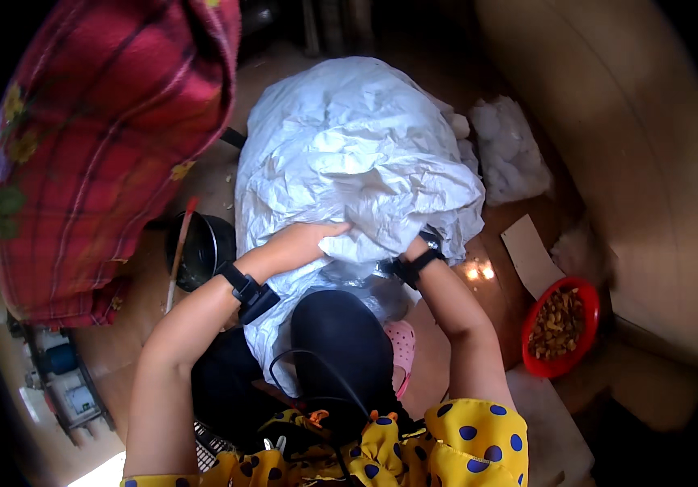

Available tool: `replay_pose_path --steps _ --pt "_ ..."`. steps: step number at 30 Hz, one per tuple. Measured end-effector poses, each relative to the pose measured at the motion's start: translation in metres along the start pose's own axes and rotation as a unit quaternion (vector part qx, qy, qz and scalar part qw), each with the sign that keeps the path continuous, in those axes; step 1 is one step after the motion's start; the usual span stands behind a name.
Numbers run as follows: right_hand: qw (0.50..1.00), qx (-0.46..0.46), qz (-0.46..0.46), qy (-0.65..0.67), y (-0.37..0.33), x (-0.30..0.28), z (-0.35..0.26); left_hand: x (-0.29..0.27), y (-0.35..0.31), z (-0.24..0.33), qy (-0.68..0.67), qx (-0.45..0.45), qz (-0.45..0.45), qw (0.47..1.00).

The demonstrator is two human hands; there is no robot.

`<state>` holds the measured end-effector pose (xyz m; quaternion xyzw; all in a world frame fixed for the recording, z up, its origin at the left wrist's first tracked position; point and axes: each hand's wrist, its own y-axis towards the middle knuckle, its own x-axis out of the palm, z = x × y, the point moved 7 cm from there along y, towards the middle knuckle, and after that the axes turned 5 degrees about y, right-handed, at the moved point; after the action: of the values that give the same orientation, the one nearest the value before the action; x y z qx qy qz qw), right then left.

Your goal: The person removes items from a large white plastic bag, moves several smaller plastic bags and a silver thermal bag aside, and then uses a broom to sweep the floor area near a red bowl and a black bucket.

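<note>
A large, crumpled white woven sack [308,178] stands on the floor in front of my knees, bulging and taller at its far side. My left hand [320,237] is at the sack's near folds, its thumb lying along a raised flap; the other fingers are hidden in the cloth, closed on it. My right hand [428,241] reaches under the same flap from the right, and its fingers are out of sight. Below the flap, between my wrists, shows some clear plastic [373,284]. Both wrists wear black straps.
A red bowl [584,341] of brown dried pieces stands at right, near a flat pale board [530,256]. Beyond it lies a clear bag [511,150] of white stuff. At left are a dark bucket [223,239], a stick [178,260] and a hanging red plaid cloth [113,138].
</note>
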<state>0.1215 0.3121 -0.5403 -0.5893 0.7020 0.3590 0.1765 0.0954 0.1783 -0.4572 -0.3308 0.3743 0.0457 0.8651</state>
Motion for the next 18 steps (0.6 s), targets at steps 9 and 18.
replay_pose_path --steps 9,18 --pt "0.937 0.223 -0.082 0.255 -0.101 -0.131 0.005 0.02 0.047 -0.008 0.096 0.013 0.036 0.995" --pt "0.944 0.24 0.2 -0.111 -0.035 -0.173 0.224 0.048 0.054 -0.071 0.055 -0.082 0.101 0.99"
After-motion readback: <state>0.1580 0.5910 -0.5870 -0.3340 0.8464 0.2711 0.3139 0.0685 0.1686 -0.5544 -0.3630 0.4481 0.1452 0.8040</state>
